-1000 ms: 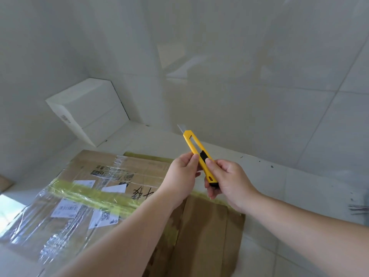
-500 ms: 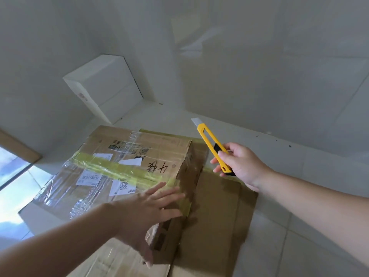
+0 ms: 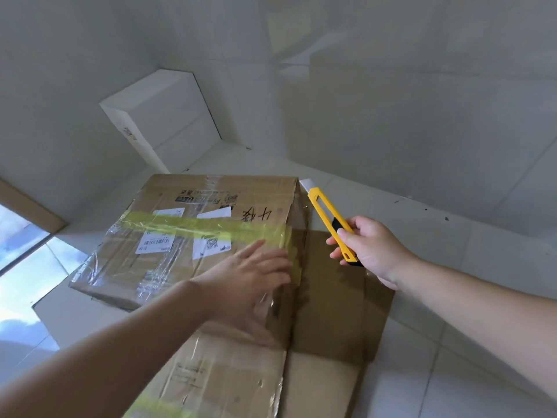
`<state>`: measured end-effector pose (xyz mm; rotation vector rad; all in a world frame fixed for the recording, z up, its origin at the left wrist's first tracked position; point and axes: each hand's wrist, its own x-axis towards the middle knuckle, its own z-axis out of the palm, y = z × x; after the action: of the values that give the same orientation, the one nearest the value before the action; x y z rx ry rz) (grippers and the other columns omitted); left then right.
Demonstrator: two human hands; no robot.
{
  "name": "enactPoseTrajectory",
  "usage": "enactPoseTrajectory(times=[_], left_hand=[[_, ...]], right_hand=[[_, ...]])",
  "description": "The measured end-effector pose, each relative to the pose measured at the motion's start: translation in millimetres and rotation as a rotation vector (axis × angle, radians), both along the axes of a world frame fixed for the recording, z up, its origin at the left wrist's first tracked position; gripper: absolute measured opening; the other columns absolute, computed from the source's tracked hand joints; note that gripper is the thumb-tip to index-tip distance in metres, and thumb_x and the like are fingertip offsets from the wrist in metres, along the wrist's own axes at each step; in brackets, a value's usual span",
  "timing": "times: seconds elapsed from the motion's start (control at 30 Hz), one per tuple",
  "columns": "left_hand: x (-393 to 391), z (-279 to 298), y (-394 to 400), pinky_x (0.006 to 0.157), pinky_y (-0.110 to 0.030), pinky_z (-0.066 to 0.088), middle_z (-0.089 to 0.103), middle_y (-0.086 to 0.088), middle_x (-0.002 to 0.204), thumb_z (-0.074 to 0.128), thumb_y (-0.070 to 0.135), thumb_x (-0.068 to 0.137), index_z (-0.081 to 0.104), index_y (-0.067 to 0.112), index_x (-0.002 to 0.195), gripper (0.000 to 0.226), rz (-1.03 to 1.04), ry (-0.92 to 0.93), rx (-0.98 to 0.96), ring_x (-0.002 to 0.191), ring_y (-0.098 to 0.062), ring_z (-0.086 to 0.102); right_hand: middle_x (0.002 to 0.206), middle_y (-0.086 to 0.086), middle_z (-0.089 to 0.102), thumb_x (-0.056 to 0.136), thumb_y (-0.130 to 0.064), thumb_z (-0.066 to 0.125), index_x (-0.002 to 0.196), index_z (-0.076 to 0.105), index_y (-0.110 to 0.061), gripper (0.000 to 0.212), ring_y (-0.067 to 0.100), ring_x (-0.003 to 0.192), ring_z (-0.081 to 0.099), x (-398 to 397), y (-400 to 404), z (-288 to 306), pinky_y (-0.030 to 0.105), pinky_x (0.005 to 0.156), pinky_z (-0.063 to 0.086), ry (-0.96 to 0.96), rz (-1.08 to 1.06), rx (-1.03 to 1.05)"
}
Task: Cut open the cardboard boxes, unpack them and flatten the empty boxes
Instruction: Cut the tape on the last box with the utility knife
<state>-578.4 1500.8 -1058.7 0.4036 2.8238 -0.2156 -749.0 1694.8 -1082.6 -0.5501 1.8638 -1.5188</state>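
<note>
A sealed cardboard box (image 3: 168, 236) wrapped in clear film and crossed by a yellow tape strip (image 3: 193, 226) sits on the floor, with white labels on top. My left hand (image 3: 253, 279) lies flat with spread fingers on the box's near right top corner. My right hand (image 3: 370, 245) grips a yellow utility knife (image 3: 328, 220) by its black slider end. The bare blade points up and left, right beside the box's far right corner. Flattened cardboard (image 3: 331, 321) lies under and in front of the box.
A white box (image 3: 162, 119) stands against the tiled wall at the back left. Pale floor tiles (image 3: 452, 372) spread to the right. A bright glass pane (image 3: 21, 267) reflecting sky is at the left edge, with a wooden strip (image 3: 27, 206) above it.
My left hand let go of the knife and came down flat onto the box top. My right hand carried the knife toward the box's far right corner. The view tilted down.
</note>
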Motion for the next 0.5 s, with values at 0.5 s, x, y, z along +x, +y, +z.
enactPoseTrajectory(times=[0.5], left_hand=[[-11.9,-37.7,11.7,0.108,-0.059,0.028,0.042,-0.002,0.142,0.042,0.070,0.085,0.051,0.031,0.111,0.047,0.306,0.474,0.270,0.134,-0.021,0.037]], right_hand=[[0.083,0.007,0.067,0.099,-0.021,0.043,0.113,0.058,-0.013,0.022,0.018,0.058,0.055,-21.3,-52.2,7.5,0.027,0.051,0.049,-0.044,-0.174,0.029]])
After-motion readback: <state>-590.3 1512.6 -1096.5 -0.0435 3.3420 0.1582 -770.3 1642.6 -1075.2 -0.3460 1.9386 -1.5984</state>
